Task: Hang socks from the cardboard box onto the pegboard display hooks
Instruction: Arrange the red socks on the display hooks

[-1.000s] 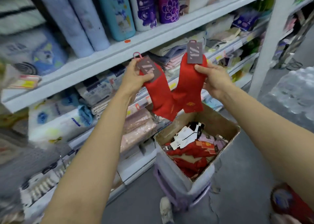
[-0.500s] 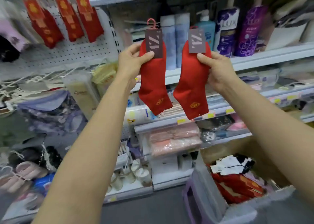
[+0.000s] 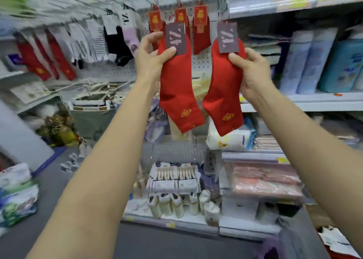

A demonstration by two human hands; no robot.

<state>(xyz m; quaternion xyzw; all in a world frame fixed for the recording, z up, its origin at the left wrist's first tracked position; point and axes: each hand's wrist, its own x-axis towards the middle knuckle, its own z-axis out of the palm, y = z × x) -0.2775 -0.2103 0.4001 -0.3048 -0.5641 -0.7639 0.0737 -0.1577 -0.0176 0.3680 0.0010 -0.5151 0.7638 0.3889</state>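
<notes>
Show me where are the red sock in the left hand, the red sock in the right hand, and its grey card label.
Left-hand red sock [image 3: 177, 86]: head view, leg.
Right-hand red sock [image 3: 224, 90]: head view, leg.
Grey card label [image 3: 227, 37]: head view, centre.

My left grip [image 3: 151, 60] holds one sock [image 3: 176, 86], my right grip [image 3: 253, 72] another sock [image 3: 222, 90] beside it, both raised before the pegboard [image 3: 198, 64]. Behind them three packs [image 3: 198, 31] hang on hooks; more socks [image 3: 78, 42] hang to the left. Shelves [image 3: 314, 101] stand right, the box [image 3: 337, 245] low at my right.
</notes>
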